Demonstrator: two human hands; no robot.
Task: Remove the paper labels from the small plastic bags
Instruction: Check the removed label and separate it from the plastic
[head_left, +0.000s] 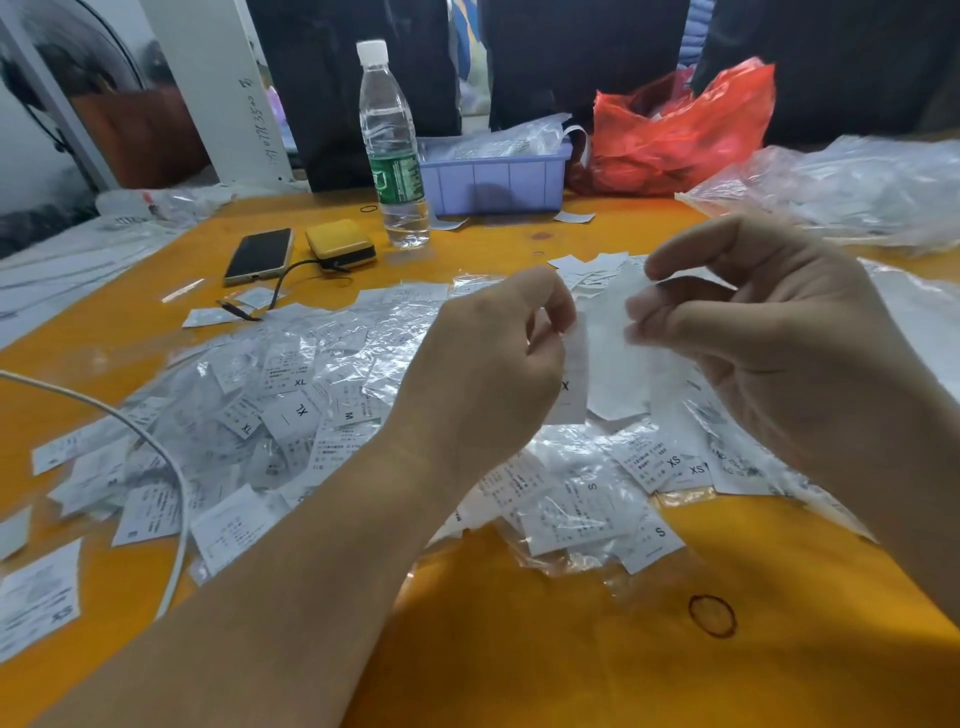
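While left hand (493, 358) is pinching a paper label (574, 384) and right hand (753, 332) is pinching a small plastic bag (618, 358) at centre frame, more bagged labels (291, 415) are lying on the orange table (519, 649), purple bin (498, 179) sitting upper centre holding plastic bags.

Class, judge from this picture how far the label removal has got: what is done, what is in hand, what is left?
Done: some loose paper labels lie bare on the table. In hand: the left hand pinches a label while the right hand holds the small plastic bag. Left: a big pile of bagged labels, so most remains.
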